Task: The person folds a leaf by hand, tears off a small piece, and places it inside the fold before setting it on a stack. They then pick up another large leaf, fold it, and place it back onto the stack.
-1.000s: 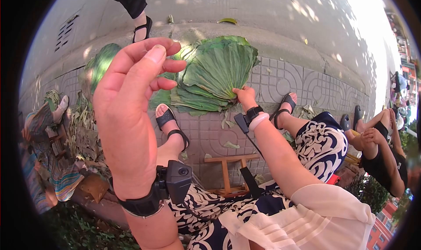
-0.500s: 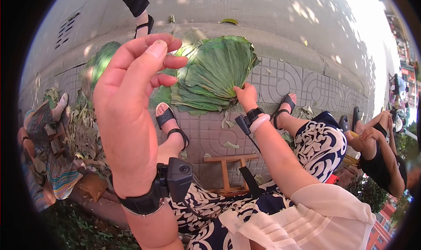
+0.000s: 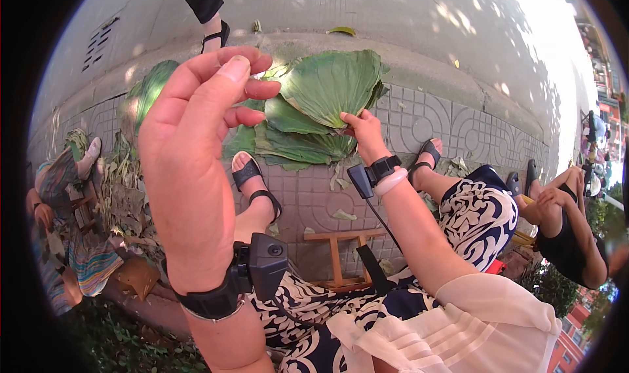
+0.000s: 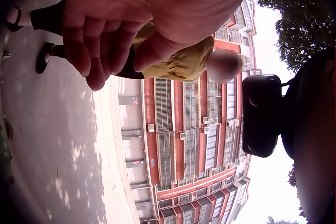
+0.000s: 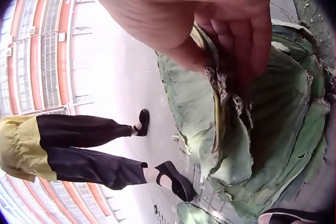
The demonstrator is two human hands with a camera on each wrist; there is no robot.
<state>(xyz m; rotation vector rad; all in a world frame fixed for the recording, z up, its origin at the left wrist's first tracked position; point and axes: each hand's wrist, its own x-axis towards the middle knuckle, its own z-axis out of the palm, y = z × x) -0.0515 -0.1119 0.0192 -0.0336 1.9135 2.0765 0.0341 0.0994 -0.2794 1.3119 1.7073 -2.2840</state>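
Note:
Fan-shaped green lotus leaves point(image 3: 334, 85), veins spreading from one point, lie partly lifted over a flat pile of more leaves point(image 3: 304, 149) on the paving. My right hand point(image 3: 368, 136) pinches them at the pointed end, thumb on top. In the right wrist view the thumb and fingers close round several layered leaves point(image 5: 194, 103) with dark, dried tips, above the rest of the pile. My left hand point(image 3: 196, 144) is raised close to the head camera, fingers loosely bent and nothing between them; the left wrist view shows its palm and relaxed fingers point(image 4: 110, 45).
A wooden stool frame point(image 3: 337, 258) stands between my sandalled feet. Another green leaf point(image 3: 154, 88) and dried scraps point(image 3: 121, 183) lie to the left. A person in black trousers point(image 5: 89, 150) stands ahead; others sit at both sides. A kerb point(image 3: 426, 72) runs beyond the pile.
My right hand has shifted slightly left and up, raising the top leaves away from the pile, so a gap and lower leaves show beneath. The left hand has hardly moved.

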